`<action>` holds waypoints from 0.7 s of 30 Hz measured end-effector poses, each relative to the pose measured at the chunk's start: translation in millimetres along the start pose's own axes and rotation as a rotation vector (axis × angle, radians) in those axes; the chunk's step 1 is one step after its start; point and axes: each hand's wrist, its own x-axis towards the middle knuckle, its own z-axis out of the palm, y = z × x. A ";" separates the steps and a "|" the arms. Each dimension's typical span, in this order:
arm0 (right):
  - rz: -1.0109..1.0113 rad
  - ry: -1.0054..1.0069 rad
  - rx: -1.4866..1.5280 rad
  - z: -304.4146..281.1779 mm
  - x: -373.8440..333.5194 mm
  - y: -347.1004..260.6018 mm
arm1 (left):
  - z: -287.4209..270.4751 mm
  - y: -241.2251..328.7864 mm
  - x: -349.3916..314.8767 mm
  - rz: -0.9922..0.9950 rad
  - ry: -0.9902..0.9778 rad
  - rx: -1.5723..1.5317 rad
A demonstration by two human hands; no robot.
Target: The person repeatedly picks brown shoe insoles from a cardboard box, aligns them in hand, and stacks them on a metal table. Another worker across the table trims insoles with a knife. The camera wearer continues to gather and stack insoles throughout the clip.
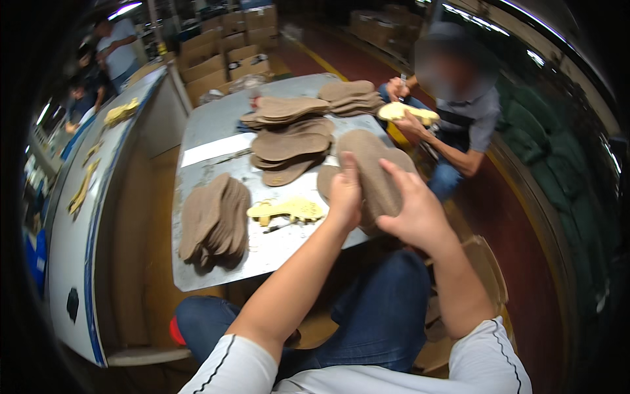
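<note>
Between my hands, above the table's near right corner, are brown insoles; the top one stands tilted with its sole-shaped face toward me. My left hand presses along its left edge. On the right side my right hand grips with fingers spread and thumb on the lower part. How many insoles they hold is hard to tell. Just left of my hands lies a yellow sole-shaped piece with a dark small item under it. A leaning stack of brown insoles is farther left.
More insole piles cover the middle and far side of the metal table. Across its right corner a seated co-worker holds another yellow piece. A white-topped bench runs along the left. Cardboard boxes stand behind.
</note>
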 end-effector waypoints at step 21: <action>-0.053 0.111 -0.013 46.8 -15.5 62.6 | 5.2 -87.5 -2.2 0.068 0.111 1.267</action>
